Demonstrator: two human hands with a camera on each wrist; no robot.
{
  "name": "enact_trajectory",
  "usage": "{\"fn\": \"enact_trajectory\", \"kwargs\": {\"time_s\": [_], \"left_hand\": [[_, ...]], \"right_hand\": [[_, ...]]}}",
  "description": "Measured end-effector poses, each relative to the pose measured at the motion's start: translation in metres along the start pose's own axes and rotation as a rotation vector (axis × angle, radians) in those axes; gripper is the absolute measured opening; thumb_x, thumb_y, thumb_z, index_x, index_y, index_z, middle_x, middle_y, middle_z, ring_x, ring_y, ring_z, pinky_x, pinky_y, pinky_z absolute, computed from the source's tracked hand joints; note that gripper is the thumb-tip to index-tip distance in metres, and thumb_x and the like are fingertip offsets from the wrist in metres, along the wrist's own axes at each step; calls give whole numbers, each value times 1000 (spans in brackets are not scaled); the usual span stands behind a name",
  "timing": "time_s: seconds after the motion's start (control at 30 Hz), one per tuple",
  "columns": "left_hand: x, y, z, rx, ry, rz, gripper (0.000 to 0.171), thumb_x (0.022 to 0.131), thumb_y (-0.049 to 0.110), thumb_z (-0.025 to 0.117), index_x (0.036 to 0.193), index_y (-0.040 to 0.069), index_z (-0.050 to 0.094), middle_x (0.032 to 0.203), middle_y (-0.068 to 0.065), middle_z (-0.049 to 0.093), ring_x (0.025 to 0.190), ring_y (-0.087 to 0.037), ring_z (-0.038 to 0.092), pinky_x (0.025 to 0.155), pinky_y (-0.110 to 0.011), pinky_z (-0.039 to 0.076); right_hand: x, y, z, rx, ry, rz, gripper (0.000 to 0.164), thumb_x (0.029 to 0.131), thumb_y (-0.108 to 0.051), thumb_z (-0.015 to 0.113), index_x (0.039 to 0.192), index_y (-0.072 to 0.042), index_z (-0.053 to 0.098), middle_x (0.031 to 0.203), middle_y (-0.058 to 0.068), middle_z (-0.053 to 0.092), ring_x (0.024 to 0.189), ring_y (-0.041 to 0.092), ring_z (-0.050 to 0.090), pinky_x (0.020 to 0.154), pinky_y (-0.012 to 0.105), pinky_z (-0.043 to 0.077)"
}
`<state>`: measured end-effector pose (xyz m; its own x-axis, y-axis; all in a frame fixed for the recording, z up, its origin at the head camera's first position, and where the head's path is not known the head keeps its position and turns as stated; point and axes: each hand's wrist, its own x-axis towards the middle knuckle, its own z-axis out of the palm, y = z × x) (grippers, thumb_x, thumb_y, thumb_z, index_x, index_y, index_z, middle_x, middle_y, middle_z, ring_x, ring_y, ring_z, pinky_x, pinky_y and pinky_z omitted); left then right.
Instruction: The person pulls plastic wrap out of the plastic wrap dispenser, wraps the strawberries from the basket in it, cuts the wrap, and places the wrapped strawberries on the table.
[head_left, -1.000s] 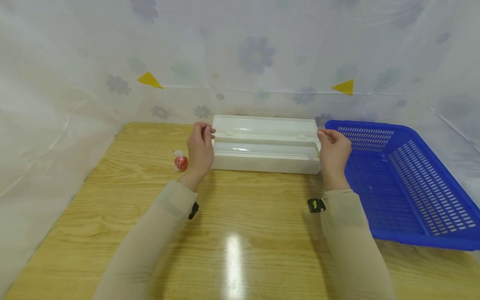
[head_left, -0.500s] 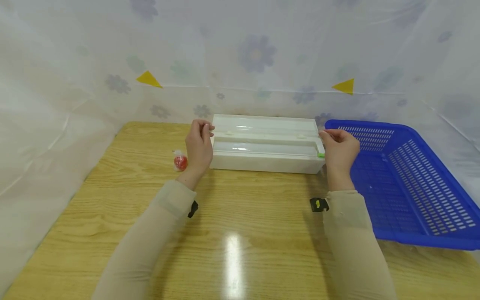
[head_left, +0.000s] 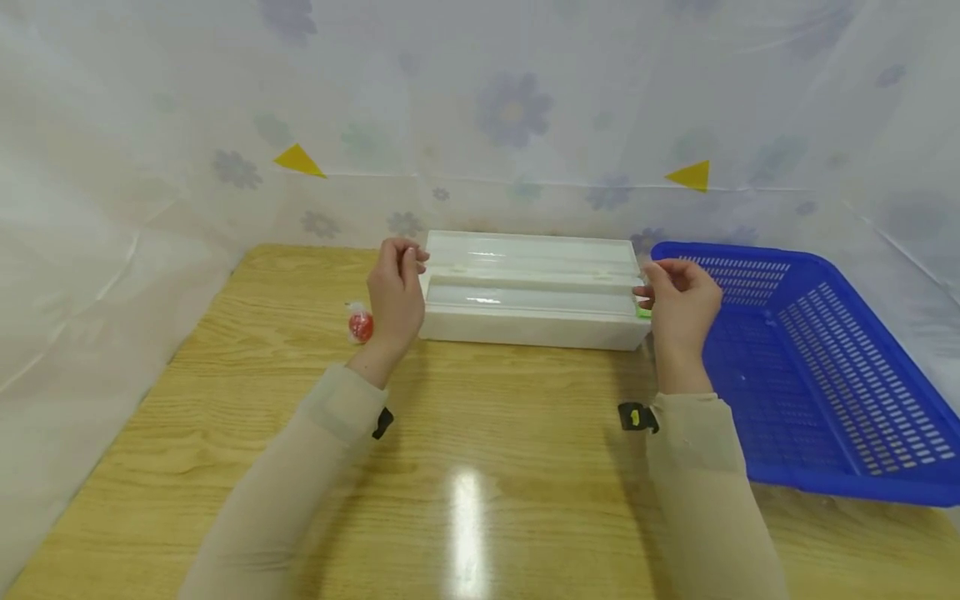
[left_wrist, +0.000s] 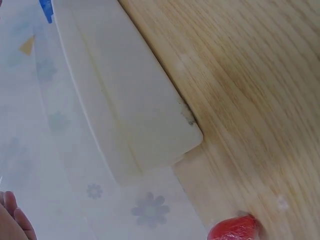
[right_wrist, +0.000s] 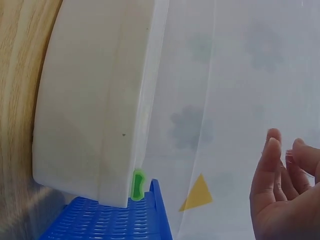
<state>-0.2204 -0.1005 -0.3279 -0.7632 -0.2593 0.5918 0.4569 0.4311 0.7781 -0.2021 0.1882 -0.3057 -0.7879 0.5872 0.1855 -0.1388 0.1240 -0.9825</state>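
A long white cling film dispenser [head_left: 536, 327] stands on the table with its lid [head_left: 555, 248] raised behind it. A green slider [head_left: 643, 313] sits at its right end. My left hand [head_left: 396, 296] is at the left end, fingers bent, seeming to pinch the edge of nearly invisible cling film. Off the right end, my right hand [head_left: 684, 312] has thumb and index finger close together, with a faint glint of film between the fingers and its lower fingers spread. Only left fingertips [left_wrist: 16, 217] appear in the left wrist view. The film's exact extent cannot be made out.
A red ball in clear wrap [head_left: 361, 325] lies left of the dispenser, near my left wrist. To the right stands a blue perforated basket [head_left: 765, 479]. A flowered curtain [head_left: 517, 192] with yellow triangles hangs behind the wooden table [head_left: 525, 467].
My right hand has moved right, away from the dispenser's end, uncovering the green slider; its lower fingers have spread. My left hand has drifted slightly left. The dispenser's right end looks hazier now.
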Motion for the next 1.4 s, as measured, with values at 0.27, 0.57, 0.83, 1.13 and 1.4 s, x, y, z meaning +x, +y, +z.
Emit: {"fn": "enact_trajectory", "kwargs": {"time_s": [0.27,0.57,0.83,1.13,1.4], "left_hand": [[1,5,-4,-47,28,28,25,100,10,39,99,-11,54,91,-26,65,80,-31,59,77,-44,53],[1,11,-11,-44,28,45,26,99,9,39,100,-12,54,88,-26,65,77,-30,59,71,-39,51],[-3,17,-20,-30,-22,105,25,99,7,39,99,-12,55,83,-26,63,70,-29,56,61,-27,40],[-10,22,-31,-12,-44,182,25,99,8,39,98,-11,55,83,-24,63,63,-15,45,54,-25,31],[-13,26,-39,-28,-83,237,22,98,4,41,95,-12,56,80,-23,62,64,-18,47,58,-26,35]], "right_hand": [[-5,-5,-2,-40,38,-35,10,82,-14,68,85,-5,69,63,-17,60,57,0,57,52,7,49],[-11,-8,-5,-50,62,-103,8,82,-15,68,79,-7,69,67,-19,60,61,-1,58,55,6,49],[-22,-15,-14,-207,16,-160,13,86,-12,64,91,-2,71,72,-19,59,67,-2,56,59,7,47],[-30,-22,-22,-248,21,-272,25,87,-15,63,97,6,71,66,-30,54,67,-5,56,61,8,46],[-37,-23,-35,-387,-19,-275,28,90,-22,59,101,-1,73,69,-34,50,71,-9,50,58,18,34]]}}
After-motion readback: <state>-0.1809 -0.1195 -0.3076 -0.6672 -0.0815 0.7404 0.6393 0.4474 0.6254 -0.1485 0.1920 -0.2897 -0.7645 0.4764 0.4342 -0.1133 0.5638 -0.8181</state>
